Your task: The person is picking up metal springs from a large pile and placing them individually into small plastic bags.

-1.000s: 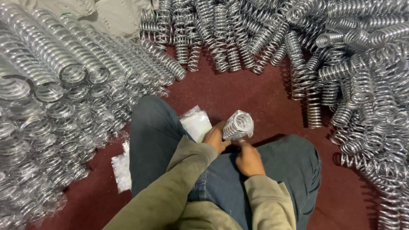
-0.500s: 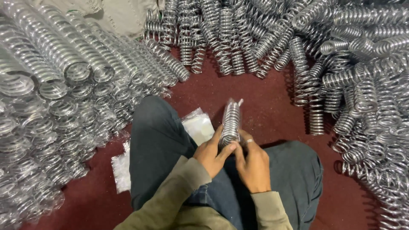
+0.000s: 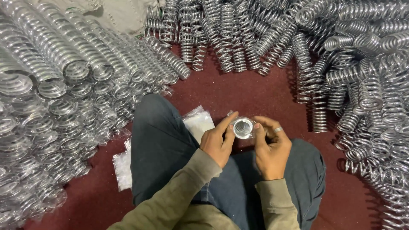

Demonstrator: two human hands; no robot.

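Now both hands (image 3: 245, 142) cupped around bagged spring (image 3: 242, 127).

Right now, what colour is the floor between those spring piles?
Dark maroon red floor, clearest in the head view.

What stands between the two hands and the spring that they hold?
Nothing visible does. The left hand and the right hand both grip the spring directly, end-on to the camera, with a thin clear plastic sleeve around it.

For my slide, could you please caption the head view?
Both hands hold a bagged metal spring end-on, amid spring piles.
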